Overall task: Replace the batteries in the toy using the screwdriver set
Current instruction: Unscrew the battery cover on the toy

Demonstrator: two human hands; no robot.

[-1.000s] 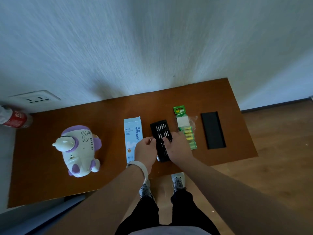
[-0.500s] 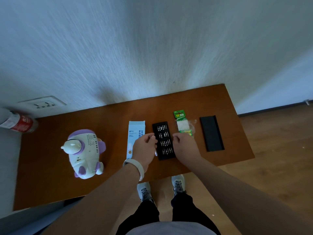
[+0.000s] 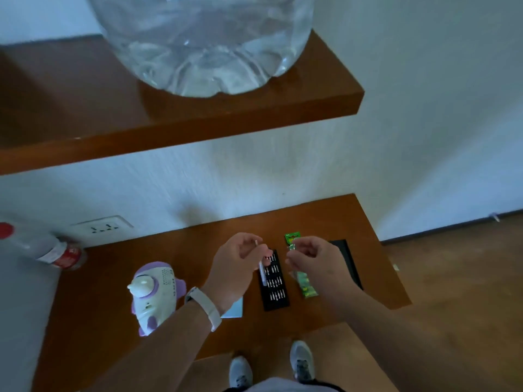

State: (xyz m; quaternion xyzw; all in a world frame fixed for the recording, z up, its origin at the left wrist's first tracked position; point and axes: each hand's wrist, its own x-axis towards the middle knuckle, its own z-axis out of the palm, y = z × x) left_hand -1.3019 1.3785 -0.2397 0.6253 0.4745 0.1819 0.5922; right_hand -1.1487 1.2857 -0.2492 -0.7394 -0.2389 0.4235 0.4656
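The white and purple toy (image 3: 154, 292) lies on the brown table (image 3: 113, 284), left of my hands. The black bit tray (image 3: 275, 287) lies open between my hands, with the green battery pack (image 3: 306, 285) to its right. My left hand (image 3: 235, 267) is raised above the table and grips a slim silver screwdriver handle (image 3: 262, 271), which hangs down over the tray's left edge. My right hand (image 3: 317, 263) hovers level with it, thumb and forefinger pinched together. Anything small between those fingers is too blurred to make out.
The tray's black lid (image 3: 349, 258) lies at the table's right end. A pale blue box (image 3: 234, 308) shows under my left wrist. A bottle with a red label (image 3: 60, 256) lies far left. A wooden shelf (image 3: 198, 128) with a big clear water jug (image 3: 203, 43) overhangs.
Both hands have lifted off the tray, the left one now holding the screwdriver handle. The camera has tilted up, bringing the shelf and jug into view.
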